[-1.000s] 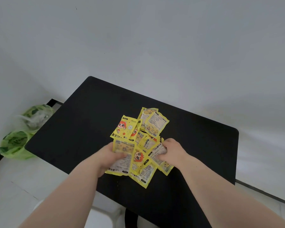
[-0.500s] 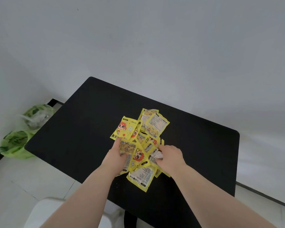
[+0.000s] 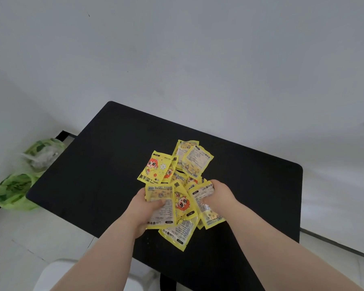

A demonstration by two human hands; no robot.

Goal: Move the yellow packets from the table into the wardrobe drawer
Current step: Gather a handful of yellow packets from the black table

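Observation:
Several yellow packets (image 3: 183, 206) with a red-haired cartoon figure lie heaped in the middle of the black table (image 3: 97, 164). My left hand (image 3: 141, 208) grips a bunch of them from the left, thumb over a packet's printed back. My right hand (image 3: 216, 196) grips another bunch from the right, fingers curled round the packets. The gripped packets sit raised between both hands. More yellow packets (image 3: 193, 160) lie flat on the table just beyond my hands. No wardrobe or drawer is in view.
White walls stand behind and to the left of the table. Green plastic bags (image 3: 21, 179) sit on the light floor at the table's left end. A white seat (image 3: 57, 276) shows below the table's near edge.
Both hands have closed in on the near packets and lifted them slightly off the table, bunching them together. The far packets have stayed where they were.

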